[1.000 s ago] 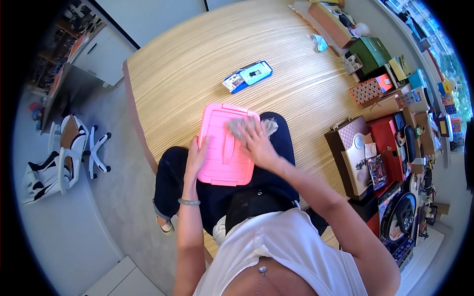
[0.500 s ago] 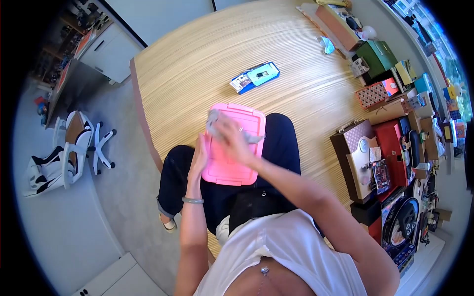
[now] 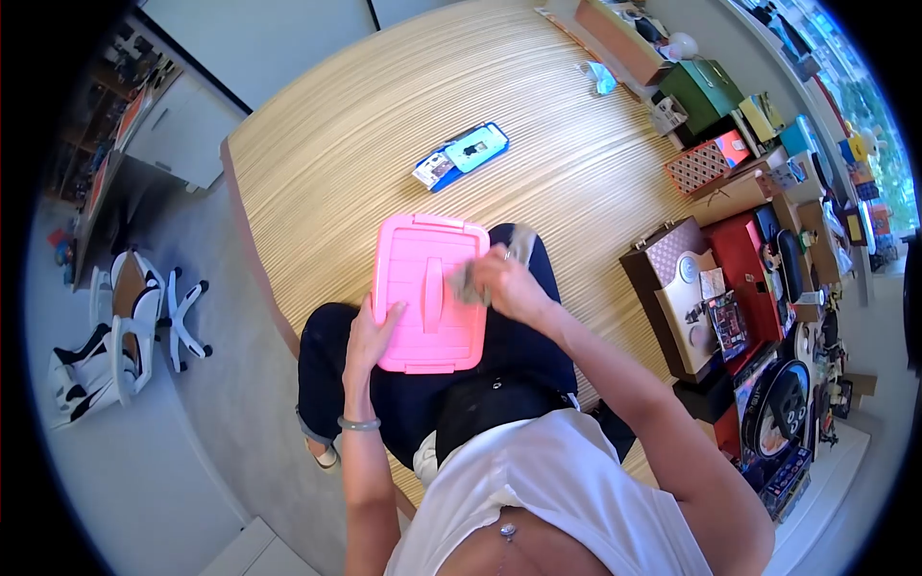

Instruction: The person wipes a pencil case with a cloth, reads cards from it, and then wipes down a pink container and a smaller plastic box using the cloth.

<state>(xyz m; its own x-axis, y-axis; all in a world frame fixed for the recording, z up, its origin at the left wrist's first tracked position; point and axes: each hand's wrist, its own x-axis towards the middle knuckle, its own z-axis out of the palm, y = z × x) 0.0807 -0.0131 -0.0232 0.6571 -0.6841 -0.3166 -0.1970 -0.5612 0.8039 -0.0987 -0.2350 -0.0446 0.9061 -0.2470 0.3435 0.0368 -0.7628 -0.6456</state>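
Observation:
A pink storage box (image 3: 408, 288) with a raised handle along the middle of its lid rests on my lap, lid facing up. My left hand (image 3: 370, 331) holds its left side, thumb over the lid's edge and the other fingers hidden along the wall. Bunched in my right hand (image 3: 509, 288) is a grey cloth (image 3: 469, 286), which lies against the lid just right of the handle. Part of the cloth sticks out above my knuckles.
Beyond the box, a blue case (image 3: 463, 156) lies on the slatted wooden surface (image 3: 317, 163). Boxes and cases crowd the right side, among them a brown case (image 3: 663, 274) and a green box (image 3: 699, 96). A white office chair (image 3: 125, 336) stands on the floor at left.
My right hand and the cloth have moved from the lid's upper left to its right side, uncovering the handle. My left thumb now lies over the lid, and the view has shifted slightly.

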